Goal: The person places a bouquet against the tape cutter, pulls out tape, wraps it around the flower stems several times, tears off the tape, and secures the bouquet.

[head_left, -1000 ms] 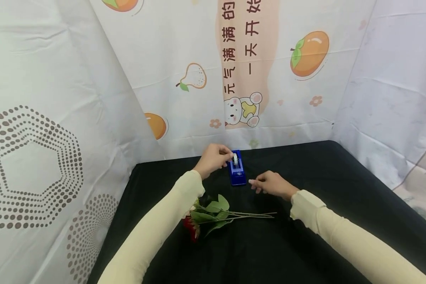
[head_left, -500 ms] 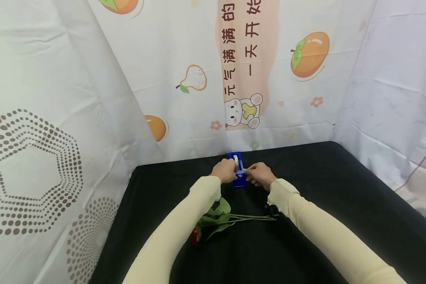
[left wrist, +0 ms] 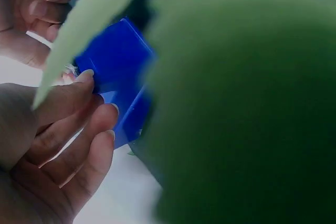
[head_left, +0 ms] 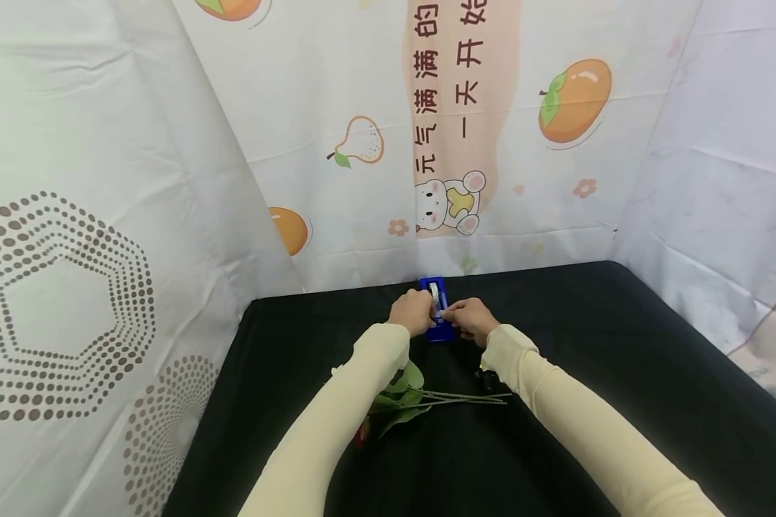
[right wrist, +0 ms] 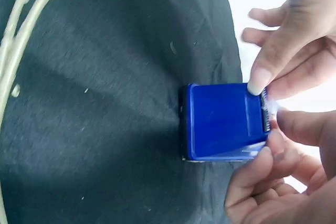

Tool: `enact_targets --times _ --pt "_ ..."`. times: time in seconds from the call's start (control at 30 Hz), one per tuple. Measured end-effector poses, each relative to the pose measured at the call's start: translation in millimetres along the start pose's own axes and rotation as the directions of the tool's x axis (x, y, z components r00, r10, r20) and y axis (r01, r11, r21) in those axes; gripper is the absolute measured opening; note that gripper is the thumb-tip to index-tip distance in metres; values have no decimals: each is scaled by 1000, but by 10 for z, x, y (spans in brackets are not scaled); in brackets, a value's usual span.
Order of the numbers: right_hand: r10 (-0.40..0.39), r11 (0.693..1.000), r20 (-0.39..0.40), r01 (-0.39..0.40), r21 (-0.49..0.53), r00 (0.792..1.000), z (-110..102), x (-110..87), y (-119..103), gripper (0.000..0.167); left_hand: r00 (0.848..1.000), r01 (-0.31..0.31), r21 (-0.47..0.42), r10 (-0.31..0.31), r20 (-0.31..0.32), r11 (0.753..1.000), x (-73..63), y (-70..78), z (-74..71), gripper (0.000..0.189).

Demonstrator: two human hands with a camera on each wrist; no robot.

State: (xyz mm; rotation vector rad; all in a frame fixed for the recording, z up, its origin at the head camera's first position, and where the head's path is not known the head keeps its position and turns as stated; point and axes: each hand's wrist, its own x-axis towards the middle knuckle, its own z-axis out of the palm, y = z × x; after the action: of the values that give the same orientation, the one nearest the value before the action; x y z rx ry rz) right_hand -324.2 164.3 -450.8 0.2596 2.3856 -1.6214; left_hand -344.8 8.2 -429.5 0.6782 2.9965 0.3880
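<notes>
A blue tape dispenser (head_left: 441, 334) with a pale roll of tape (head_left: 435, 290) stands near the back of the black-covered table. My left hand (head_left: 412, 311) grips it from the left; in the right wrist view the left thumb (right wrist: 259, 80) presses on its top beside the toothed cutting edge (right wrist: 265, 113). From the right, my right hand (head_left: 472, 317) pinches the free end of the tape between thumb and forefinger, close to that edge. In the left wrist view a pale sleeve blocks much of the dispenser (left wrist: 118, 51).
Flowers with green leaves (head_left: 402, 406) and thin stems (head_left: 468, 398) lie nearer to me, partly under my left sleeve (head_left: 343, 402). Behind the table (head_left: 556, 309) hangs a white cloth (head_left: 336, 79) printed with fruit.
My left hand has come from the tape roll down to the dispenser's near part. My right hand has moved left to the dispenser and now pinches the tape.
</notes>
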Motion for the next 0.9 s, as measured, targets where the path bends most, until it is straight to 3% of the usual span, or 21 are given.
enact_targets --times 0.3,0.47,0.6,0.77,0.9 --pt "22 999 -44 -19 49 999 49 47 41 25 996 76 -138 -69 48 988 -8 -40 30 13" --pt "18 997 -55 -14 71 998 51 27 28 22 993 109 -140 -101 61 984 15 7 0 9" --pt "31 982 -21 -26 189 999 30 -3 -48 33 991 125 -142 -117 63 982 19 30 -10 9" --pt "73 969 20 -76 233 997 -1 -54 -147 21 991 126 -155 -118 58 980 18 4 -10 11" --pt "141 957 48 -149 249 989 0 -62 -171 14 987 156 -117 -151 50 981 6 -39 -16 10"
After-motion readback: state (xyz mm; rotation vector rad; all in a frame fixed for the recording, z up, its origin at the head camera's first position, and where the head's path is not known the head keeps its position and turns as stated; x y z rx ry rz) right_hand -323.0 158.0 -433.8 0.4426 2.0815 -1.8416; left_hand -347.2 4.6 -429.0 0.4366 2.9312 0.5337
